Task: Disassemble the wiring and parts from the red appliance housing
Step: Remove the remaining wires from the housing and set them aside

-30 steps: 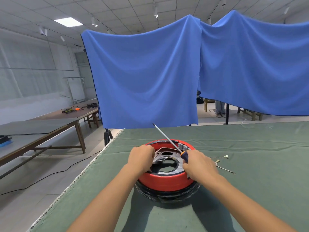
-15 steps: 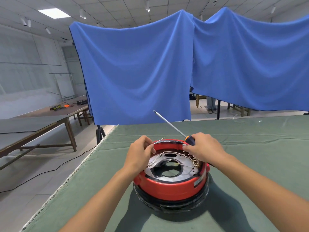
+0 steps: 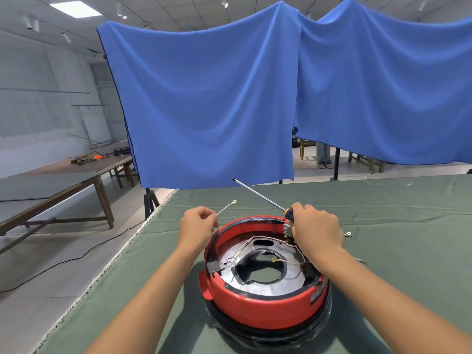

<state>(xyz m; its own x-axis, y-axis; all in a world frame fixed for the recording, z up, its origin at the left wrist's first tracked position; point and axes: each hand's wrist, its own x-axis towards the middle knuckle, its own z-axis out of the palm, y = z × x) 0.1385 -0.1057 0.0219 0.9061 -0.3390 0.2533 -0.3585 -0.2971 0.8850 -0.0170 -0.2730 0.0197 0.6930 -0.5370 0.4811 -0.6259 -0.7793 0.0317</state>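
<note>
Red housing point(image 3: 265, 306) just gave up one wire point(image 3: 226, 207), now pinched clear in my left hand point(image 3: 198, 226) while my right hand point(image 3: 315, 229) grips the screwdriver point(image 3: 260, 195), more wiring left inside.

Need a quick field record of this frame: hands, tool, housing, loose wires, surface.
left hand: pinches a white wire with a ring terminal, lifted clear of the housing
right hand: grips screwdriver, shaft pointing up and away
red housing: open side up, metal plate and wires inside
loose wires: on the cloth, right of the housing
surface: green cloth
</note>
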